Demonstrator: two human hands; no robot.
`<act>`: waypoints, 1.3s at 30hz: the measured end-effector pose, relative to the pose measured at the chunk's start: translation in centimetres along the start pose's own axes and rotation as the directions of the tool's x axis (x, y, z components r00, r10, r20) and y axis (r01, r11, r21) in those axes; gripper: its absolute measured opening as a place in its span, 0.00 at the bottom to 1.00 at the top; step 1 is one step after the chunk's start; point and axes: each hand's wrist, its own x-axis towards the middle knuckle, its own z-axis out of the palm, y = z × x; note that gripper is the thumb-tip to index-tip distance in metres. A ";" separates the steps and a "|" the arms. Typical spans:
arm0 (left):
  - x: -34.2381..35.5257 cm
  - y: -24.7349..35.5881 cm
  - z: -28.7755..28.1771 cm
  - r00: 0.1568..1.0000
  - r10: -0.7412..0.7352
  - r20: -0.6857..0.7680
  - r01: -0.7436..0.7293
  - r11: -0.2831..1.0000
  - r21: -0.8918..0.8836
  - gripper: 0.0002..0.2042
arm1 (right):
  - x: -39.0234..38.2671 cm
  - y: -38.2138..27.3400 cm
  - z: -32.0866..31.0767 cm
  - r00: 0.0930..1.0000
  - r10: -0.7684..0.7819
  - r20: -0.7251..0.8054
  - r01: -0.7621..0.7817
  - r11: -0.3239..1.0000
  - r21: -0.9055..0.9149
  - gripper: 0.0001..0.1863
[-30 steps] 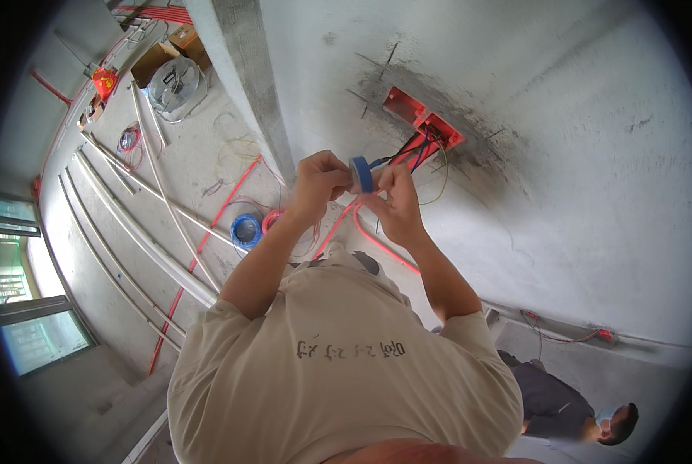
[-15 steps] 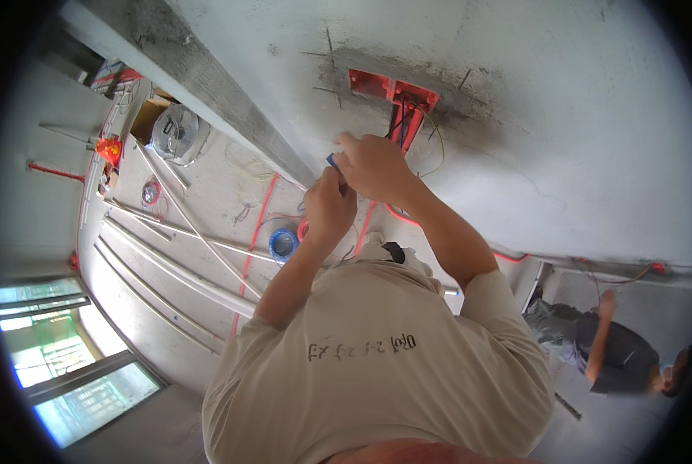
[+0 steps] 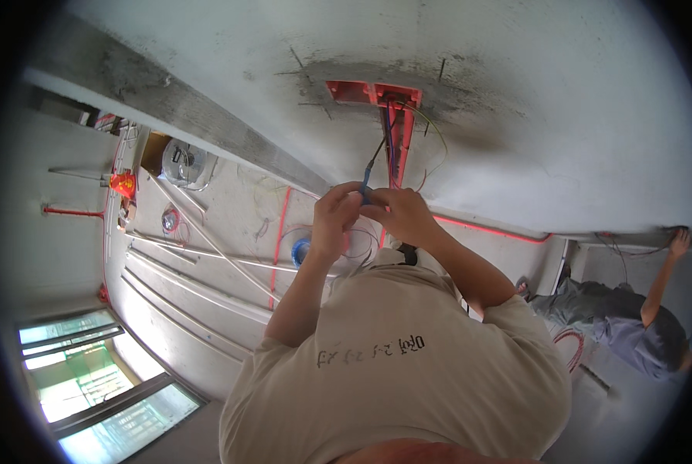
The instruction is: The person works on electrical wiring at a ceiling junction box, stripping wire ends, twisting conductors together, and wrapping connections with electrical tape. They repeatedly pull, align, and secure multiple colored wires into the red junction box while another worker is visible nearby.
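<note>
Both my hands meet in front of the wall, below a pair of red junction boxes (image 3: 398, 96). Dark wires (image 3: 377, 148) run down from the right box to a wire end (image 3: 367, 176) wrapped in blue. My left hand (image 3: 335, 223) is closed, its thumb and fingers pinching the lower part of the wrapped wire. My right hand (image 3: 408, 220) is closed beside it, fingertips on what looks like blue insulating tape (image 3: 365, 199), partly hidden by the fingers. A loose yellow-green wire (image 3: 443, 139) curves out of the same box.
Long pale pipes (image 3: 199, 284) lie across the floor at left, near a blue wire coil (image 3: 300, 252) and a large clear-wrapped reel (image 3: 184, 162). A concrete-edged wall corner (image 3: 207, 116) slants at upper left. Another person (image 3: 632, 325) reaches to the wall at right.
My hands have come lower and to the right. The blue-wrapped wire end now shows above my fingers. The other person's arm has reached up to the wall.
</note>
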 end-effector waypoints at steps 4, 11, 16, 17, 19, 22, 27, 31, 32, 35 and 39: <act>-0.5 -0.9 1.6 0.977 0.206 -0.046 -0.174 0.908 0.382 0.27 | 0.6 2.4 2.5 0.986 0.150 0.074 -0.167 0.863 0.477 0.16; -1.1 0.5 1.8 0.957 0.284 -0.062 -0.224 0.855 0.467 0.33 | 0.7 0.9 2.8 0.970 -0.081 -0.227 0.138 0.959 0.248 0.11; -1.2 -0.2 1.8 0.969 0.235 -0.072 -0.182 0.883 0.433 0.33 | 1.0 1.4 2.5 0.886 -0.300 -0.353 0.305 0.951 -0.045 0.07; -1.0 -0.7 1.6 0.972 0.223 -0.080 -0.168 0.887 0.430 0.31 | 1.0 1.4 2.6 0.881 -0.298 -0.368 0.292 0.954 -0.071 0.08; -0.5 -1.4 1.6 0.968 0.221 -0.116 -0.143 0.873 0.465 0.27 | 1.1 1.4 2.9 0.883 -0.276 -0.379 0.248 0.961 -0.123 0.10; -0.1 -1.1 2.8 0.942 0.283 -0.182 -0.126 0.799 0.588 0.18 | 2.1 3.0 3.4 0.921 -0.129 -0.366 0.071 0.983 -0.167 0.12; -0.4 -0.6 3.1 0.899 0.413 -0.145 -0.224 0.720 0.657 0.09 | 1.5 6.4 2.9 0.963 0.055 -0.262 -0.087 0.990 -0.111 0.14; 1.1 -1.3 1.1 0.940 0.283 -0.191 -0.091 0.746 0.659 0.10 | 0.1 8.0 3.8 0.966 0.128 -0.224 -0.106 0.988 0.109 0.15; 1.3 -1.7 0.9 0.912 0.403 -0.077 -0.162 0.525 0.835 0.11 | -0.2 7.9 4.0 0.964 0.182 -0.193 -0.149 0.973 0.175 0.15; 2.3 -2.9 -0.2 0.846 0.491 0.208 -0.231 -0.015 0.973 0.13 | -1.0 7.4 4.2 0.954 0.290 -0.077 -0.265 0.935 0.237 0.16; 3.2 -3.6 -1.4 0.736 0.637 0.229 -0.317 0.025 0.948 0.14 | -2.6 5.5 4.6 0.966 0.251 -0.063 -0.215 0.915 0.342 0.14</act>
